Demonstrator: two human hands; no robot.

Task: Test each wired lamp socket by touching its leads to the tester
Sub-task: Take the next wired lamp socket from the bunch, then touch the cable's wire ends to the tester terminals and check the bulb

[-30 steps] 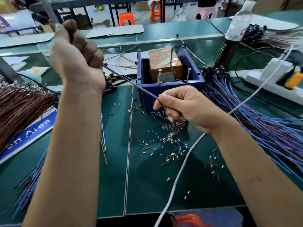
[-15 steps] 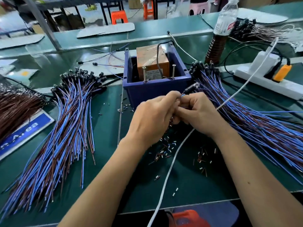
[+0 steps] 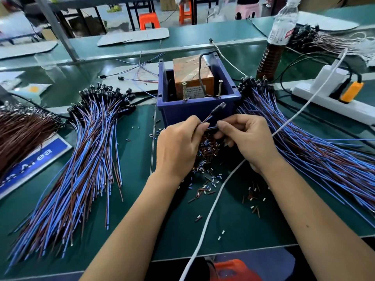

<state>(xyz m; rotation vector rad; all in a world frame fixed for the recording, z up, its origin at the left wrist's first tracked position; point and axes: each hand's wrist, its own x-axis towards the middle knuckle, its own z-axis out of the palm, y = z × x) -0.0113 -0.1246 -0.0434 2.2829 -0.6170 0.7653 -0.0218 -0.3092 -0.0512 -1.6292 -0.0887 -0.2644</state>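
Note:
A small black lamp socket (image 3: 219, 107) with blue and brown leads is held just in front of the tester, a blue box (image 3: 194, 112) with an orange transformer (image 3: 192, 78) and two upright screws (image 3: 184, 91) inside. My left hand (image 3: 178, 145) pinches the leads just below the socket. My right hand (image 3: 246, 138) pinches the same leads a little to the right. The socket tilts up toward the box's front wall, below the right screw (image 3: 219, 88). The lead ends are hidden by my fingers.
Large piles of wired sockets lie left (image 3: 85, 155) and right (image 3: 308, 142) of the box. Cut insulation bits (image 3: 207, 159) litter the green mat. A white cable (image 3: 213, 199) crosses the front. A power strip (image 3: 332, 98) and a bottle (image 3: 278, 41) stand at right; brown wires (image 3: 22, 134) lie far left.
A second ago my left hand was raised high, drawing a lead taut. It has come down beside the right hand, and both now hold one socket's leads before the box.

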